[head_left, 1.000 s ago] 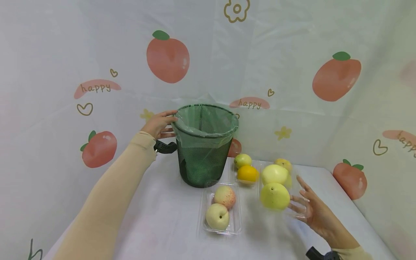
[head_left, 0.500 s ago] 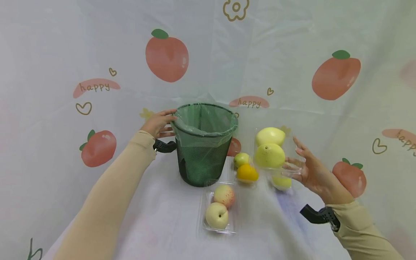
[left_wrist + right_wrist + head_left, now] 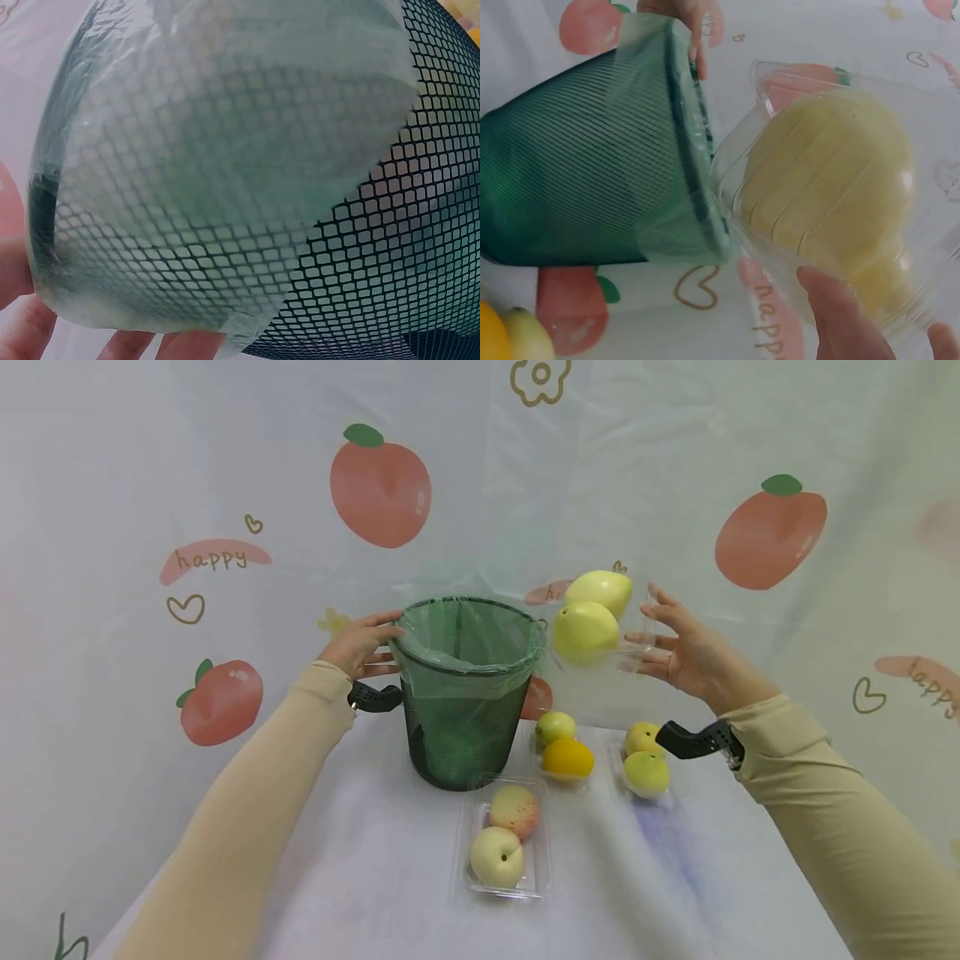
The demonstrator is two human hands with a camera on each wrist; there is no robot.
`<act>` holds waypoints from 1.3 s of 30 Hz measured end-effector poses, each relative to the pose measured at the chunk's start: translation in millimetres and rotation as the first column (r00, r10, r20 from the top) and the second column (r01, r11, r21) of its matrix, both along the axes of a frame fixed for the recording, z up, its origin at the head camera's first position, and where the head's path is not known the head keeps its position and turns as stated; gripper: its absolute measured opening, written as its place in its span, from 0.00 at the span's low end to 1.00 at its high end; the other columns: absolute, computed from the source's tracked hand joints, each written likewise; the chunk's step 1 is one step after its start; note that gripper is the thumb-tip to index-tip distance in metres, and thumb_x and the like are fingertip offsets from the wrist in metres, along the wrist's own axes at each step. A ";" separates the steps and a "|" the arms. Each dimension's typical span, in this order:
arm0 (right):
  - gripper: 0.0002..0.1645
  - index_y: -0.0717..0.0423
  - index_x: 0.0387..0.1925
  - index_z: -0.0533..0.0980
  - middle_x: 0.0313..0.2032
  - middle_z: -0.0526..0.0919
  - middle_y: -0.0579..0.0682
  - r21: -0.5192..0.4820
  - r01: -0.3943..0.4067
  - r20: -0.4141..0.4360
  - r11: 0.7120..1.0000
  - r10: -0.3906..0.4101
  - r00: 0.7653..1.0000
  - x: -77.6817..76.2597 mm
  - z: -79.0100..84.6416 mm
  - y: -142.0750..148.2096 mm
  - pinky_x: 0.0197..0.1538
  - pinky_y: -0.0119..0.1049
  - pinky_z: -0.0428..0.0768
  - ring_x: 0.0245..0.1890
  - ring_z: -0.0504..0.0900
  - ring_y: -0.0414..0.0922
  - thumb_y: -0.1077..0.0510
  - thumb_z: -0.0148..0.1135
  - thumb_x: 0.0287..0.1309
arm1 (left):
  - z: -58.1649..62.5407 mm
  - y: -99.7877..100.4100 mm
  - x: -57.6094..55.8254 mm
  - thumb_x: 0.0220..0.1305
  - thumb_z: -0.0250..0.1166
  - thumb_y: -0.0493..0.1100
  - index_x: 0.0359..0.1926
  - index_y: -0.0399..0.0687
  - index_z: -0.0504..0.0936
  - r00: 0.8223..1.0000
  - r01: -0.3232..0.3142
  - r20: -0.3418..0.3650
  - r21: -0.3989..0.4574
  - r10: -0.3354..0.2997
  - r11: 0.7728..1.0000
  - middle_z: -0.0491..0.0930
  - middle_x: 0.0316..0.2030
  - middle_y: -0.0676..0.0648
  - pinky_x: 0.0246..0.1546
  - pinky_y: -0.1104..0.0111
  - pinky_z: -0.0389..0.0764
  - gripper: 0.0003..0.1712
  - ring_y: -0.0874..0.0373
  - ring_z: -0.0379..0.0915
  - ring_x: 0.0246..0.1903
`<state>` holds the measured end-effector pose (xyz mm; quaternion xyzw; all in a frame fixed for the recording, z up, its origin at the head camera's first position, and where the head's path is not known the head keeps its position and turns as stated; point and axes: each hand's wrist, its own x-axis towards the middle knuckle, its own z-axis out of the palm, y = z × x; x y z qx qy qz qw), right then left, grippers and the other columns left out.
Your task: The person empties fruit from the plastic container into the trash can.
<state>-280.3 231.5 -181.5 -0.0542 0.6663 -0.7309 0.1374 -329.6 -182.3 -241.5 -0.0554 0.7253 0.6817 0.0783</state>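
Note:
A dark mesh trash bin (image 3: 465,727) with a thin green plastic liner (image 3: 450,683) stands upright at the back centre. My left hand (image 3: 362,646) holds it at the left rim, fingers spread over the rim and outer side. In the left wrist view, fingertips (image 3: 191,345) lie along the liner's edge. My right hand (image 3: 693,652) grips a clear plastic box (image 3: 731,161) by its right side, raised above the table close to the bin's right rim. Two large yellow fruits (image 3: 586,633) sit inside that box. The right wrist view shows the box tilted near the bin's mouth.
Before the bin lies a clear box (image 3: 513,893) with two peaches (image 3: 498,857). To its right, another holds an orange fruit (image 3: 567,759) and a yellow-green one (image 3: 555,727). Farther right are two small yellow fruits (image 3: 647,774). A printed cloth (image 3: 637,460) hangs behind.
My right hand has lifted the box of large yellow fruits up and left, from over the table's right side to beside the bin's rim. My left hand stays at the bin.

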 end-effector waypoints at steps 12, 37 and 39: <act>0.48 0.18 0.73 0.45 0.75 0.32 0.59 0.073 0.080 -0.074 0.994 -0.075 0.994 -24.0 37.2 -34.0 0.45 0.38 0.87 0.71 0.55 0.60 0.48 0.62 0.64 | 2.8 0.8 1.4 0.73 0.54 0.44 0.74 0.64 0.59 1.000 -0.015 0.005 0.011 0.015 1.000 0.53 0.74 0.47 0.60 0.57 0.77 0.31 0.43 0.62 0.67; 0.45 0.25 0.73 0.54 0.71 0.61 0.56 0.227 0.183 -0.256 0.957 -0.122 0.959 -37.4 37.8 -79.1 0.32 0.35 0.87 0.62 0.72 0.61 0.54 0.65 0.62 | 0.2 2.0 0.9 0.72 0.56 0.45 0.72 0.66 0.62 0.999 -0.046 0.019 0.012 0.046 0.999 0.55 0.73 0.47 0.60 0.58 0.77 0.30 0.43 0.62 0.67; 0.45 0.25 0.73 0.54 0.70 0.63 0.57 0.244 0.195 -0.276 0.950 -0.124 0.953 -37.1 37.0 -81.5 0.32 0.35 0.87 0.58 0.75 0.59 0.53 0.65 0.61 | 0.6 1.8 1.2 0.72 0.56 0.45 0.72 0.66 0.62 0.999 -0.044 0.018 0.011 0.044 0.999 0.55 0.73 0.48 0.60 0.58 0.77 0.30 0.43 0.62 0.67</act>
